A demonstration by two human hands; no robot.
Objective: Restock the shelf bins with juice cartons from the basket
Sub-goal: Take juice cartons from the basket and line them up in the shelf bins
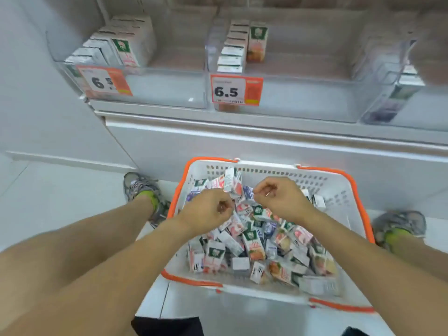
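Observation:
A white basket with an orange rim [339, 187] sits on the floor, holding several small juice cartons [252, 246] in a loose pile. Both hands are over its far half. My left hand [208, 212] has its fingers curled and pinches a pink-and-white carton [232, 183], lifted above the pile. My right hand [281, 197], close beside it, pinches a blue-and-white carton [248, 193]. Above, clear shelf bins hold upright cartons: the left bin [150, 81] has pink ones [126, 52], and the middle bin [303, 88] has a row with one orange carton [257, 42].
A third clear bin [378, 98] at the right holds purple cartons [400, 93]. Orange price tags reading 6.5 hang on the left bin [104, 81] and the middle bin [236, 90]. My shoes stand at the left [140, 187] and right [400, 226] of the basket. A white shelf base lies behind it.

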